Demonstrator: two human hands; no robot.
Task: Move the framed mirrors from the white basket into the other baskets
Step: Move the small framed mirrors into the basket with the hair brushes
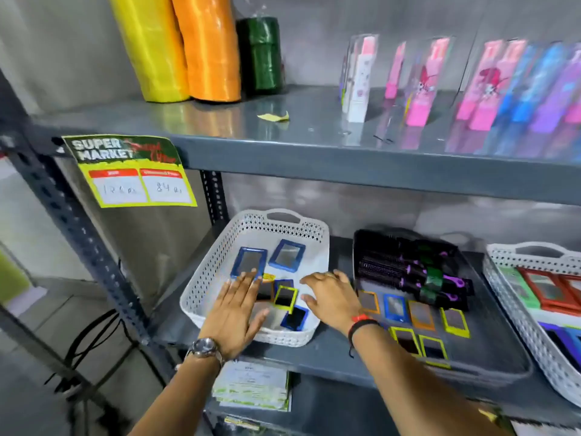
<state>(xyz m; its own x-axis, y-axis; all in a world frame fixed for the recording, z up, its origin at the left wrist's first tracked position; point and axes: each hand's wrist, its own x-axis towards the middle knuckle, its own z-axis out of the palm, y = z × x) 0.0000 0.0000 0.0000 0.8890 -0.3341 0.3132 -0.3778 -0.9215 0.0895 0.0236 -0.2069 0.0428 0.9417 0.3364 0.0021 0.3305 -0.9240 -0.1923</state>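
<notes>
A white basket sits on the lower shelf and holds several small framed mirrors: two larger blue ones at the back, a yellow-framed one and a small blue one nearer me. My left hand hovers flat over the basket's left half, fingers apart, holding nothing. My right hand is spread over the basket's right rim, also empty. A dark grey basket to the right holds several orange, blue and yellow mirrors. A second white basket at far right holds red and green mirrors.
Black hairbrushes with purple and green parts fill the back of the grey basket. The upper shelf overhangs closely, carrying yellow, orange and green rolls and pink and blue boxed items. A price sign hangs at left. Paper stacks lie below.
</notes>
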